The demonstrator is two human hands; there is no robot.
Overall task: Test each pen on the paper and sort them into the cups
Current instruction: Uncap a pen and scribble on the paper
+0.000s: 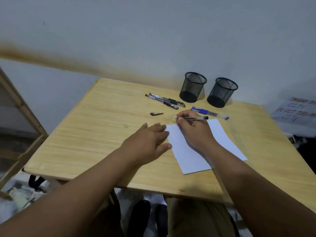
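Note:
A white sheet of paper [220, 142] lies on the wooden table [95, 134]. My right hand [193, 130] grips an uncapped black pen [196, 118] above the paper's far edge, its tip pointing left. My left hand [147, 142] lies flat with straight fingers at the paper's left edge. A black pen cap [156, 114] lies loose on the table. Two capped black pens [165, 100] lie side by side behind it. Two blue pens [210, 113] lie behind my right hand. Two black mesh cups [192, 87] [222, 92] stand upright at the back; they look empty.
Faint scribbles [169, 119] mark the tabletop just left of the pen tip. A handwritten paper sign [294, 110] hangs at the right. A wooden frame [18, 117] stands left of the table. My legs and a dark bag [36, 183] are below the near table edge.

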